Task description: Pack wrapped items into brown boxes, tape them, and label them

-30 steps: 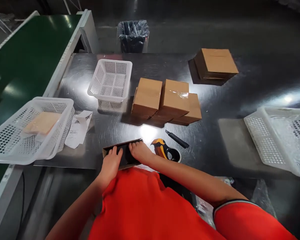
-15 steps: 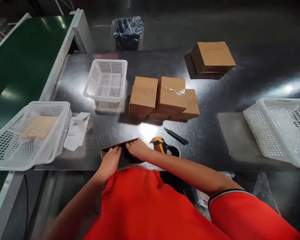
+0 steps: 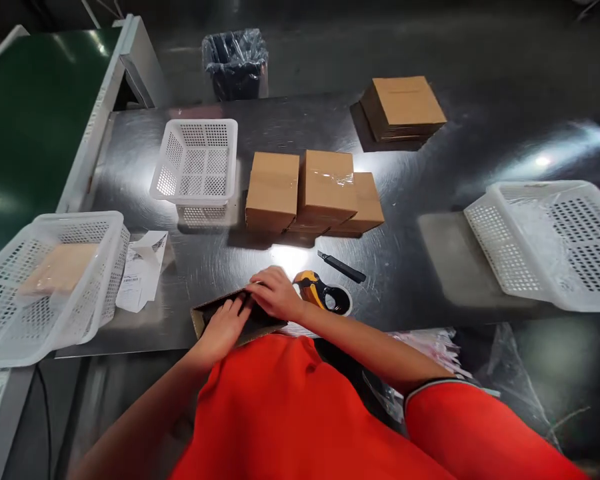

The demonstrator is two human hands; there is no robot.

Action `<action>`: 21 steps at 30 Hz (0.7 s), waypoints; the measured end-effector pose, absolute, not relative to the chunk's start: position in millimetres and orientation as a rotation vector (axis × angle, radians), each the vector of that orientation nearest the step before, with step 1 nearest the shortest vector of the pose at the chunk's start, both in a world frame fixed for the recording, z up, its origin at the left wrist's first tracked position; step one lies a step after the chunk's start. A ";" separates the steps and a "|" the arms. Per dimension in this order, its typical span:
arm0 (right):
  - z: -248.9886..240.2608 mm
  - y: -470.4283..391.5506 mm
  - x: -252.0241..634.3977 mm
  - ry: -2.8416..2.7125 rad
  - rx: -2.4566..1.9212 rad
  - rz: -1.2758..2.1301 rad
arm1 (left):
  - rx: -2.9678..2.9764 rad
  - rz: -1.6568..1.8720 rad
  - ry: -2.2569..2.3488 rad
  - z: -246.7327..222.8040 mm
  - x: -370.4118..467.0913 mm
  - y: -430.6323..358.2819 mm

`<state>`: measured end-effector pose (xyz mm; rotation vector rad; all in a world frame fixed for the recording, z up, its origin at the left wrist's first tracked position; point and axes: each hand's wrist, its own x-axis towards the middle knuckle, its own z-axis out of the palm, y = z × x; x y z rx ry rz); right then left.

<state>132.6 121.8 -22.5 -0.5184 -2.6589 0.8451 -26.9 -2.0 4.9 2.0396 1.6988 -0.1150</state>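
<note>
— "Now that your right hand (image 3: 276, 293) has come up out of the mouth of the open brown cardboard box with a dark inside (image 3: 261, 325), where does that leave you?"

— "Your fingers there are bent and close together at the far rim, beside those of your left hand (image 3: 224, 327). A moment ago the two were further apart."

— "And your left?"

— "It reaches in over the left part of the mouth, half open, fingers bent and slightly parted. Whether either hand pinches the cardboard, I can't tell from here."

— "The box itself?"

— "You have it at the near edge of the dark metal table (image 3: 405, 207), left of the middle, mouth up. It's turned a little more askew to that edge than before. I'd judge that you're now working on the far wall rather than deep inside."

— "Your tools?"

— "Your yellow-and-black tape dispenser (image 3: 310, 288) lies just right of the box, the black cutter knife (image 3: 344, 268) beyond it, both out of your hands."
</note>
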 end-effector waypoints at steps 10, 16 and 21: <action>-54.6 117.6 169.1 -1.774 -0.961 1.987 | 2.136 -0.253 1.408 16.1 -25.8 17.5; -69.7 111.9 161.0 -1.714 -0.843 2.101 | 2.162 -0.246 1.322 16.2 -32.5 14.0; -81.7 100.6 140.1 -1.873 -1.090 1.927 | 2.109 -0.135 1.393 3.0 -38.4 5.5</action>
